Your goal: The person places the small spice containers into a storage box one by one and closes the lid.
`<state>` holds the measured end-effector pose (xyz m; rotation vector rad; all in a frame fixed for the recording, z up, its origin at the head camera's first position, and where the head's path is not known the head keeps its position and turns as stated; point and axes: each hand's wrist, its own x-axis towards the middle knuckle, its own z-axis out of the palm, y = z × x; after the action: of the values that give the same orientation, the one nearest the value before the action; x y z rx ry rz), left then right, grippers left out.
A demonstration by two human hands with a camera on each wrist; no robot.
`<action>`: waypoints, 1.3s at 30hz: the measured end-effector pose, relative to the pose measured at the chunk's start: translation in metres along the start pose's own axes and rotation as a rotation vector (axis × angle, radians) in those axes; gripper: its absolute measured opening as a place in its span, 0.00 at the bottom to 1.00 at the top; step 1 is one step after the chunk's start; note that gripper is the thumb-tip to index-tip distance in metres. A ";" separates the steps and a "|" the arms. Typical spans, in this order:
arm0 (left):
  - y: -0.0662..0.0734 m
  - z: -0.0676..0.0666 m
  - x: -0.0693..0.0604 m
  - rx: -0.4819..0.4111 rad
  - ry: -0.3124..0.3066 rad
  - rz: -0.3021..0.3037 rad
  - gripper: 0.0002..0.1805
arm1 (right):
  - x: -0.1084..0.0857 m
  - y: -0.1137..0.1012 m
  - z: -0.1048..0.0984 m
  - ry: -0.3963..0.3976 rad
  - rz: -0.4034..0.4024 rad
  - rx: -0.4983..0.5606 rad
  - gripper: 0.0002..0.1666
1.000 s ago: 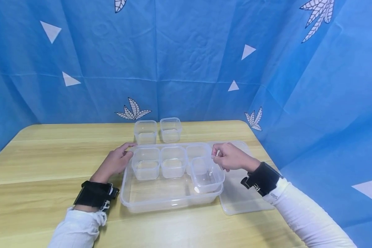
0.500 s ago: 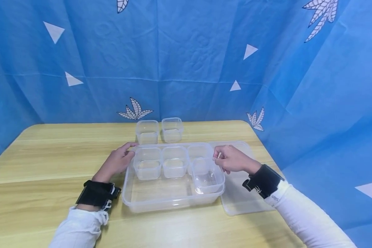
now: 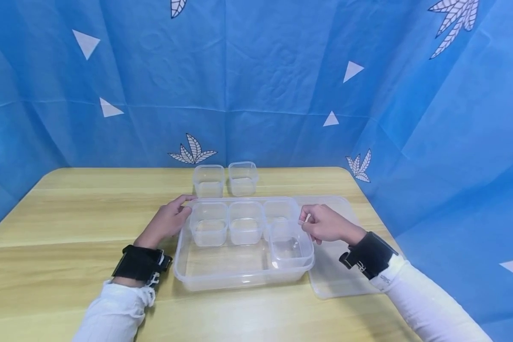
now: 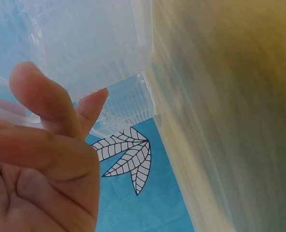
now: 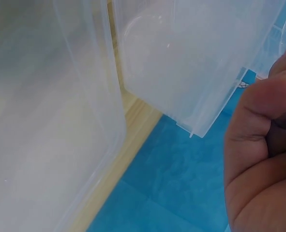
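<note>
A large clear plastic box (image 3: 243, 281) stands on the wooden table. Along its back side sit a left small container (image 3: 209, 228), a middle one (image 3: 245, 228) and a right one (image 3: 280, 209), all transparent. My right hand (image 3: 328, 224) pinches the rim of another small container (image 3: 291, 254), at the box's right front; its front rim looks level with or just above the box rim. My left hand (image 3: 166, 221) grips the box's back left corner, thumb by the left rim and index finger along the back. In the right wrist view the fingertips are partly out of frame.
A flat clear lid (image 3: 339, 275) lies on the table at the right, partly beneath the right forearm. Behind the box stand two more small containers, one left (image 3: 208, 183) and one right (image 3: 242, 179). A blue patterned curtain (image 3: 273, 71) hangs behind the table.
My right hand has lowered slightly with the small container, which sits a little deeper in the box. My left hand keeps its place on the box. The whole view has shifted slightly.
</note>
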<state>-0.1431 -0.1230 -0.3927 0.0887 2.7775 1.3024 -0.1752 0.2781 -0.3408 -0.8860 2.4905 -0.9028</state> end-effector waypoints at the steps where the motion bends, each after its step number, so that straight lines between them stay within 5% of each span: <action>1: 0.000 0.000 0.000 0.000 -0.001 0.000 0.24 | 0.000 0.000 0.000 -0.001 0.001 0.000 0.06; 39: 0.003 0.000 -0.001 -0.013 -0.001 -0.035 0.24 | 0.000 0.008 0.007 0.019 0.001 -0.040 0.04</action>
<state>-0.1419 -0.1210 -0.3902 0.0391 2.7566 1.3115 -0.1754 0.2799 -0.3513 -0.8929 2.5336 -0.8679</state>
